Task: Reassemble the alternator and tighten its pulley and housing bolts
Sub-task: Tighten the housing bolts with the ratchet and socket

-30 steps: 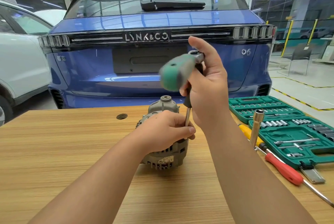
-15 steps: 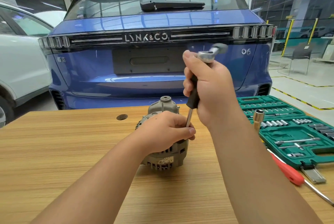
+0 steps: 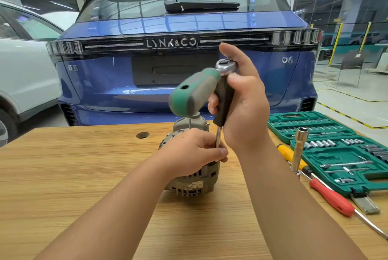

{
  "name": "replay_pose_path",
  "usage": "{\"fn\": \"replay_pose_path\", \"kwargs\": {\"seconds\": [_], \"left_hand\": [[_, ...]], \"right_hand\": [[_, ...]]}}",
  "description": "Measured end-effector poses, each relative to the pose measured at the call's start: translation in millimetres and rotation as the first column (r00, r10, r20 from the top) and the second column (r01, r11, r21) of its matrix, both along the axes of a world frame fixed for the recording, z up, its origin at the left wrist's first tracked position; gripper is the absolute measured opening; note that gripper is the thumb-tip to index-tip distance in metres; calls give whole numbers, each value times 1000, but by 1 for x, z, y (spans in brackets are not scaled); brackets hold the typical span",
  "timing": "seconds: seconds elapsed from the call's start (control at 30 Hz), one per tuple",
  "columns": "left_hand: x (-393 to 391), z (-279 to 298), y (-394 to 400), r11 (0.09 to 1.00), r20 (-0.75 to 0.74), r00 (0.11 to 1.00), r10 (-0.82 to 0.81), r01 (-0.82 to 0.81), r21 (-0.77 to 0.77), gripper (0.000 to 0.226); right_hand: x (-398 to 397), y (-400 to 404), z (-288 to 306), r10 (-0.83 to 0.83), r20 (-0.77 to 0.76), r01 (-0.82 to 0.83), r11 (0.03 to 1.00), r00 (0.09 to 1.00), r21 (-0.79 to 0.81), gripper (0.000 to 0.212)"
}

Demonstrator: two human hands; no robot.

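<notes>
A grey alternator stands on the wooden table, its rear housing rising behind my hands. My left hand grips the alternator's top and steadies a thin steel shaft that stands upright on it. My right hand holds the black grip of that upright extension, thumb raised beside the chrome ratchet head. The ratchet's green and grey handle points left towards me. The shaft's lower tip and the bolt are hidden by my left hand.
A green socket case lies open at the right with several sockets and bits. A long socket extension stands upright beside a yellow screwdriver and a red screwdriver. A blue car is parked just beyond the table.
The ratchet handle has swung back round to the left, after pointing away to the right half a second ago. My left hand and the alternator have stayed put.
</notes>
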State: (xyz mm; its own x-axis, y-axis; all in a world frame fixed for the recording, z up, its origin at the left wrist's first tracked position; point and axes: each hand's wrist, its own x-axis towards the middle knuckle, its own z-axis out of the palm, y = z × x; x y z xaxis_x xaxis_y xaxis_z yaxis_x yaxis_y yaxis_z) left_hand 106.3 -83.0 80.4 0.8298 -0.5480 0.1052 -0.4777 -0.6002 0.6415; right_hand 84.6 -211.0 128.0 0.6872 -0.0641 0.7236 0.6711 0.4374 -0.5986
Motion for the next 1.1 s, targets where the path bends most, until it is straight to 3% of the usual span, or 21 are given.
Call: {"fn": "replay_pose_path", "kwargs": {"seconds": [0.1, 0.23, 0.3, 0.33, 0.43, 0.47, 0.6, 0.67, 0.93, 1.1], "left_hand": [[-1, 1, 0, 1000, -9, 1000, 9, -9, 9, 16], [-3, 1, -1, 1000, 16, 1000, 7, -7, 21, 17], [-3, 1, -2, 1000, 32, 999, 4, -4, 27, 17], [-3, 0, -2, 1000, 30, 1000, 5, -6, 27, 17], [0, 0, -2, 1000, 16, 1000, 6, -6, 23, 16], [0, 0, -2, 1000, 14, 1000, 6, -7, 22, 16], [0, -1, 0, 1000, 17, 1000, -2, 2, 0, 16], [1, -2, 0, 1000, 30, 1000, 3, -3, 0, 17], [4, -6, 2, 1000, 35, 999, 21, -21, 1, 12], [0, -5, 1, 1000, 35, 999, -5, 6, -13, 14]], "right_hand": [[-4, 1, 2, 8, -28, -8, 1000, 1000, -18, 37], [-9, 9, 8, -254, -123, 251, 967, 959, -44, 43], [-9, 5, 10, -361, -149, 355, 932, 921, -67, 28], [-7, 2, 11, -345, -170, 335, 939, 923, -84, 25], [-7, -5, 14, -80, -239, 75, 997, 968, -33, 11], [-6, -4, 13, -58, -211, 56, 998, 976, -17, 21], [-5, 8, 6, -230, 68, 236, 966, 971, -104, 40], [-1, 10, 3, -240, 114, 251, 963, 964, -98, 46], [3, 2, -4, 115, 40, -113, 993, 993, -36, 45], [-2, 10, 0, -36, -31, 33, 995, 999, -91, 42]]}}
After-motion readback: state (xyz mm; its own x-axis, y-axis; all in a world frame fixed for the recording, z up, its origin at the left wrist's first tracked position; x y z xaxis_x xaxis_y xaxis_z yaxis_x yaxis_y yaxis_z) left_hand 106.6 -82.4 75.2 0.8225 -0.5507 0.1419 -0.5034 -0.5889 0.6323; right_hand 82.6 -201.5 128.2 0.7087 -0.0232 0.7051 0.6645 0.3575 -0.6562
